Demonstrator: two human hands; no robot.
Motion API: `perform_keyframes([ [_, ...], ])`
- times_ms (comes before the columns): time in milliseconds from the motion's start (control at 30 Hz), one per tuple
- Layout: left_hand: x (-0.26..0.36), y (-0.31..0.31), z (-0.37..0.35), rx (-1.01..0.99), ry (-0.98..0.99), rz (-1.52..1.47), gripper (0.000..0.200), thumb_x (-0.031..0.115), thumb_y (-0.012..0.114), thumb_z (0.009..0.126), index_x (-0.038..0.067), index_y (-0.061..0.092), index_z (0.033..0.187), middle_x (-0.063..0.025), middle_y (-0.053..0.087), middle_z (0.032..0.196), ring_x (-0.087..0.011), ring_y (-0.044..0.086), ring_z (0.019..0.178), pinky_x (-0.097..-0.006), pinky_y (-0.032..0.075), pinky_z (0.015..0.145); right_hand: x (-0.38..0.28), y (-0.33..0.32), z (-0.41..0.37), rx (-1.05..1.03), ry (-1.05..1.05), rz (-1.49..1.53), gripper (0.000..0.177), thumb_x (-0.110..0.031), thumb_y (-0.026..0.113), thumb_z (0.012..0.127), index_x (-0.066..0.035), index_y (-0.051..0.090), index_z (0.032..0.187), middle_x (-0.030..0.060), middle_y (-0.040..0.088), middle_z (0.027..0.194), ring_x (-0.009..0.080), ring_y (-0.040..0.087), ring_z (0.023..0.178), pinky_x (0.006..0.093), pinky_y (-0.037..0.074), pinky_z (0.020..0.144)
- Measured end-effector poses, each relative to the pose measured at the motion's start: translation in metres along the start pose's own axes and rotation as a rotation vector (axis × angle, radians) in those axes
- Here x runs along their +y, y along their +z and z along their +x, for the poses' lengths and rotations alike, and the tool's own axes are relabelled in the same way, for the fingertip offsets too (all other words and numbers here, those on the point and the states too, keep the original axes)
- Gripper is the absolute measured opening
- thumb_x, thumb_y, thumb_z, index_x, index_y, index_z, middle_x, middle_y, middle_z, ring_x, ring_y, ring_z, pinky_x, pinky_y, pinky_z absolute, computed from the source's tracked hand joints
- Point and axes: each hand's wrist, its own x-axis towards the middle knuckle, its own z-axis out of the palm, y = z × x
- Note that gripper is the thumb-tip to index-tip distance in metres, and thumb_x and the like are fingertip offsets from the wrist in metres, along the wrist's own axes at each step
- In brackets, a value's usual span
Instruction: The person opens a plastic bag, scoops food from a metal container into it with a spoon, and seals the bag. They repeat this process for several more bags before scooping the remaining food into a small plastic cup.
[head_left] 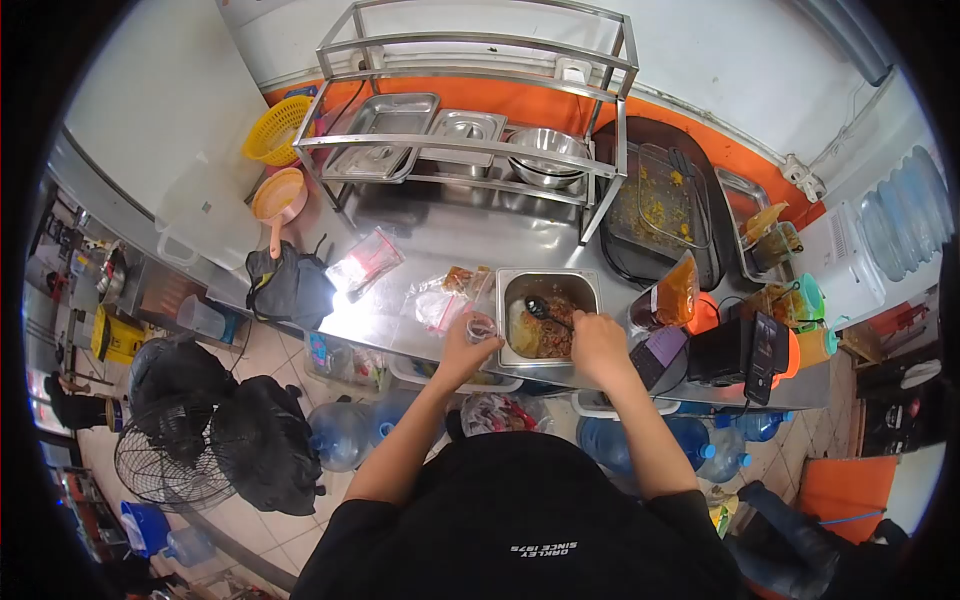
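Observation:
My right hand (600, 348) is closed round the handle of a black spoon (538, 307), over the right rim of a deep steel food pan (505, 290). The spoon's bowl is down in the pan, on a chunky reddish-brown food (553, 343) with a paler patch at the left. Just left of the pan, my left hand (464, 352) grips a small clear plastic cup (481, 326). What the cup contains is too small to make out. Beyond that hand lie clear plastic bags (436, 305), one with reddish food (464, 280) in it.
A steel rack (470, 140) stands at the back over trays and steel bowls (547, 155). To the right are a black tray (640, 240), a bag of red sauce (665, 295) and a phone (765, 360). A black bag (288, 285) and a pink pan (280, 195) sit left.

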Motion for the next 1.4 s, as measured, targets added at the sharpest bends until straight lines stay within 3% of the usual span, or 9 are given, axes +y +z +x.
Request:
perform_keyframes([
  [333, -0.002, 0.020, -0.031, -0.121, 0.069, -0.199, 0.036, 0.007, 0.071, 0.073, 0.002, 0.055, 0.105, -0.0094, 0.060, 0.101, -0.0168, 0.057, 0.092, -0.0293, 0.045, 0.083, 0.017, -0.017, -0.034, 0.020, 0.091, 0.000, 0.012, -0.001, 0.054, 0.074, 0.000, 0.062, 0.083, 0.0201, 0.063, 0.085, 0.0378, 0.063, 0.081, 0.0437, 0.052, 0.071],
  [633, -0.001, 0.048, -0.057, -0.024, 0.189, -0.008, 0.024, 0.008, 0.070, 0.073, 0.003, 0.053, 0.089, -0.0224, 0.053, 0.119, -0.0344, 0.050, 0.116, -0.0382, 0.039, 0.094, 0.014, 0.002, -0.050, 0.019, 0.179, -0.041, 0.011, -0.003, 0.056, 0.074, 0.000, 0.066, 0.076, 0.0178, 0.063, 0.085, 0.0341, 0.064, 0.082, 0.0417, 0.053, 0.070],
  [733, 0.007, 0.050, -0.061, -0.013, 0.270, 0.138, 0.025, 0.008, 0.071, 0.072, 0.002, 0.053, 0.088, -0.0230, 0.052, 0.121, -0.0357, 0.050, 0.116, -0.0383, 0.039, 0.094, 0.007, 0.011, -0.049, -0.133, 0.199, -0.151, 0.020, -0.002, 0.057, 0.073, -0.004, 0.069, 0.088, 0.0195, 0.064, 0.087, 0.0348, 0.064, 0.084, 0.0430, 0.052, 0.073],
  [867, 0.016, 0.052, -0.064, -0.004, 0.278, 0.178, 0.025, 0.007, 0.071, 0.071, 0.002, 0.053, 0.089, -0.0225, 0.053, 0.121, -0.0356, 0.050, 0.117, -0.0389, 0.039, 0.094, 0.000, 0.008, -0.047, -0.064, 0.138, -0.028, 0.015, -0.003, 0.056, 0.075, -0.002, 0.069, 0.083, 0.0198, 0.063, 0.091, 0.0336, 0.064, 0.087, 0.0418, 0.053, 0.073],
  [933, 0.009, 0.051, -0.062, -0.025, 0.263, 0.176, 0.025, 0.006, 0.071, 0.073, 0.002, 0.052, 0.088, -0.0213, 0.048, 0.130, -0.0251, 0.052, 0.113, -0.0330, 0.041, 0.090, -0.001, 0.009, -0.047, -0.002, 0.172, -0.020, 0.015, -0.004, 0.055, 0.076, -0.001, 0.069, 0.080, 0.0198, 0.064, 0.091, 0.0324, 0.064, 0.088, 0.0407, 0.054, 0.073],
  [1000, 0.004, 0.049, -0.060, -0.039, 0.269, 0.185, 0.025, 0.005, 0.071, 0.072, 0.002, 0.051, 0.088, -0.0209, 0.049, 0.129, -0.0254, 0.052, 0.112, -0.0331, 0.041, 0.091, -0.001, 0.017, -0.046, -0.167, 0.128, -0.011, 0.024, -0.001, 0.055, 0.073, -0.004, 0.069, 0.092, 0.0203, 0.062, 0.093, 0.0364, 0.063, 0.087, 0.0437, 0.051, 0.076],
  [1100, 0.004, 0.048, -0.058, -0.045, 0.285, 0.205, 0.025, 0.005, 0.071, 0.072, 0.002, 0.051, 0.087, -0.0201, 0.050, 0.127, -0.0257, 0.052, 0.112, -0.0329, 0.041, 0.091, -0.001, 0.008, -0.048, -0.049, 0.093, 0.128, 0.030, -0.001, 0.055, 0.074, -0.003, 0.069, 0.099, 0.0209, 0.061, 0.092, 0.0374, 0.062, 0.088, 0.0442, 0.050, 0.078],
  [1200, 0.005, 0.047, -0.058, -0.040, 0.289, 0.188, 0.025, 0.006, 0.071, 0.072, 0.002, 0.052, 0.088, -0.0207, 0.052, 0.122, -0.0304, 0.050, 0.116, -0.0356, 0.040, 0.092, 0.000, 0.011, -0.042, 0.152, 0.124, 0.105, 0.019, -0.002, 0.053, 0.077, 0.000, 0.069, 0.087, 0.0202, 0.061, 0.092, 0.0348, 0.060, 0.091, 0.0415, 0.051, 0.078],
  [1400, 0.011, 0.043, -0.053, -0.069, 0.288, 0.158, 0.025, 0.007, 0.071, 0.071, 0.002, 0.053, 0.089, -0.0224, 0.053, 0.119, -0.0350, 0.050, 0.119, -0.0381, 0.041, 0.092, -0.001, 0.015, -0.039, 0.078, 0.065, 0.113, 0.020, -0.002, 0.054, 0.075, 0.000, 0.069, 0.089, 0.0202, 0.061, 0.093, 0.0343, 0.059, 0.094, 0.0411, 0.051, 0.080],
])
